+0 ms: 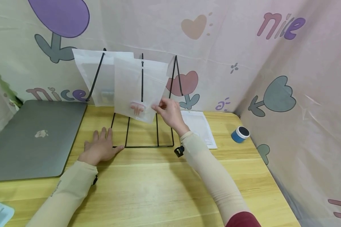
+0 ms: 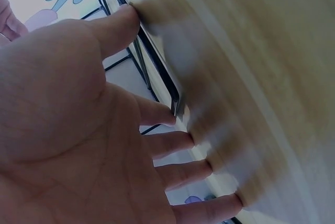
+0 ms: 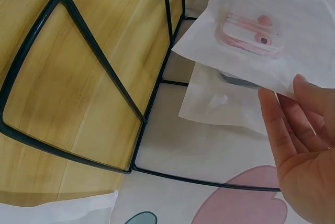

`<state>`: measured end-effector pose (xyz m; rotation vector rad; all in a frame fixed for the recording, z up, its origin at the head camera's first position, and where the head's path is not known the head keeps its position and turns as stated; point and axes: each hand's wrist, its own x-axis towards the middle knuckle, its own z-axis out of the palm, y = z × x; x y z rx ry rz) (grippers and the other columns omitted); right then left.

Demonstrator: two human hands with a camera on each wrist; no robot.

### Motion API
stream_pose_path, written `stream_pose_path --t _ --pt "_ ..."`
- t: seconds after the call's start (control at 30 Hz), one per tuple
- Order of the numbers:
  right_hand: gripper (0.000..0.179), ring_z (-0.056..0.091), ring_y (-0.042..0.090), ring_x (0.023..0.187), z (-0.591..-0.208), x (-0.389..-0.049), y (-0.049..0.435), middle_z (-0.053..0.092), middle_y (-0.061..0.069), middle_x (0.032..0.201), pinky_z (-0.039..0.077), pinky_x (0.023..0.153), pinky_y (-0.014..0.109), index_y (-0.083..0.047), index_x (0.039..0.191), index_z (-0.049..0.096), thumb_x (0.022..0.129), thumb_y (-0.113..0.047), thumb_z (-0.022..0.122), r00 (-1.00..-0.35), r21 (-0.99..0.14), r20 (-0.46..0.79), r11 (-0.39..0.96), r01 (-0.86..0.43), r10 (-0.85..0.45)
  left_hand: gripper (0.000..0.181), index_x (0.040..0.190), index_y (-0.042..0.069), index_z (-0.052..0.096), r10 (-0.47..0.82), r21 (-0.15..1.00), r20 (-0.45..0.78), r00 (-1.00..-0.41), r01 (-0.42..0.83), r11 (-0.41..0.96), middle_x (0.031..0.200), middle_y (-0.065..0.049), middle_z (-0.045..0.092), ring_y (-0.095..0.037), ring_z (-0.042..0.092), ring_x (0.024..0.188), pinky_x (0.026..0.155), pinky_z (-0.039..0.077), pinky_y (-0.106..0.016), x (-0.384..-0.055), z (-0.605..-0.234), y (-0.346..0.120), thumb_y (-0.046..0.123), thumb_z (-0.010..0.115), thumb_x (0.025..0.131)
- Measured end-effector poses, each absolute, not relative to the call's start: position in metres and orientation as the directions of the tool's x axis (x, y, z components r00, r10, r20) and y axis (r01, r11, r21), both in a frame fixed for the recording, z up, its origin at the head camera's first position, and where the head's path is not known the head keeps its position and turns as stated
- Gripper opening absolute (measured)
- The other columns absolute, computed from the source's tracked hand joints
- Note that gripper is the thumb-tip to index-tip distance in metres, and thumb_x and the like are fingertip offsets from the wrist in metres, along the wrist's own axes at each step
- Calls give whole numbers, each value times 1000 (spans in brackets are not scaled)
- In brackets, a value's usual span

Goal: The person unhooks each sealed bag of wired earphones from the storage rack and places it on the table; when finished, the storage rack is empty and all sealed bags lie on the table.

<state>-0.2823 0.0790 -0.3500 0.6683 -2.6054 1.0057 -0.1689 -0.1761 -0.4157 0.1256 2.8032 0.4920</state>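
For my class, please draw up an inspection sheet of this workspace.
Surface: wood-grain table.
Job's things: black wire rack; left packet and middle packet hung on its prongs; third packet flat on the table.
Clutter: closed laptop, blue jar, pale-blue item cut off at lower left.
Hands: left hand spread at the rack's base; right hand pinching the middle packet's edge.
Cables: nothing seen outside the packets.
Surroundings: printed backdrop with flowers and "nice".
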Motion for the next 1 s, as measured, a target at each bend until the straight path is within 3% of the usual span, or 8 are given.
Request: stream_pose_path --t 0.33,0.47,0.7,0.9,1.0 --pt "25 64 4 63 -349 -277 84 71 -2 71 46 61 26 -11 72 62 90 -24 75 -853 -609 420 600 -519 -311 96 151 -13 9 135 340 -276 -952 34 940 153 -40 3 -61 2 137 96 13 -82 -170 -417 -177 56 48 99" --pt "25 65 4 64 -348 -274 87 71 -2 71 46 65 27 -12 72 62 90 -23 76 -849 -607 427 597 -525 -313 96 152 -13 8 137 343 -277 -951 35 939 154 -39 1 -61 1 137 96 12 -82 -171 -418 -178 57 48 99" --pt "25 66 5 65 -344 -262 95 69 -5 68 48 60 27 -13 71 62 90 -22 76 -814 -552 470 607 -572 -341 96 152 -12 8 137 345 -279 -950 34 938 154 -39 1 -61 0 137 97 11 -81 -172 -419 -177 58 48 99" --pt "27 65 2 64 -340 -247 106 68 -7 65 48 70 28 -14 67 61 87 -20 78 -776 -514 508 591 -622 -375 97 152 -12 6 136 342 -287 -948 31 939 154 -38 -1 -60 -1 137 97 10 -81 -173 -421 -176 58 47 99" --pt "27 65 1 64 -338 -239 112 67 -8 66 50 65 27 -13 67 61 86 -18 79 -762 -518 515 565 -642 -393 97 152 -12 7 135 341 -286 -949 31 940 154 -38 0 -60 -1 137 97 10 -81 -172 -420 -177 58 47 99"
